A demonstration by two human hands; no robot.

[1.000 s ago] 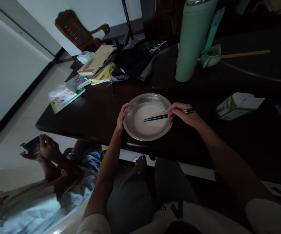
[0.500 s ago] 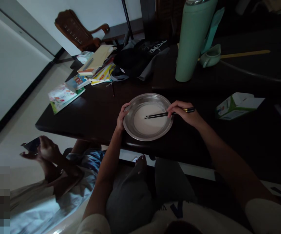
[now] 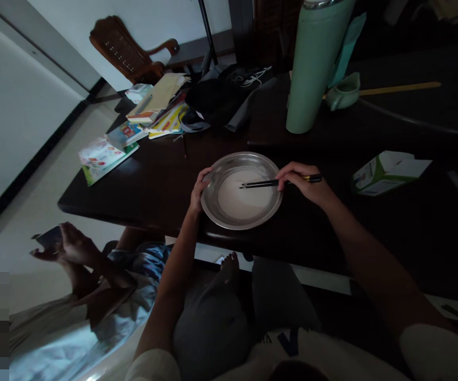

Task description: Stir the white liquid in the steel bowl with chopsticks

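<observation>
A round metal bowl (image 3: pixel 241 226) stands near the front edge of the dark table, with a pale, milky mixture (image 3: pixel 248 198) in its bottom. My left hand (image 3: pixel 200 190) grips the bowl's left rim, fingers on the outside and over the edge. Held in my right hand (image 3: pixel 301 180) above the right rim is a pair of black chopsticks (image 3: pixel 260 184) with gold bands near the top ends. Their tips reach into the pale mixture, slightly above its middle.
A tall green tumbler (image 3: pixel 316 69) and a small green pitcher (image 3: pixel 343 92) stand behind the bowl. An opened carton (image 3: pixel 387 172) lies to the right. Books (image 3: pixel 107 156) and a black bag (image 3: pixel 216 98) lie at back left. Another person (image 3: pixel 73 243) sits at left holding a phone.
The chopsticks and my right hand have shifted a little to the right, the tips also slightly away from me. My left hand and the bowl have stayed in place.
</observation>
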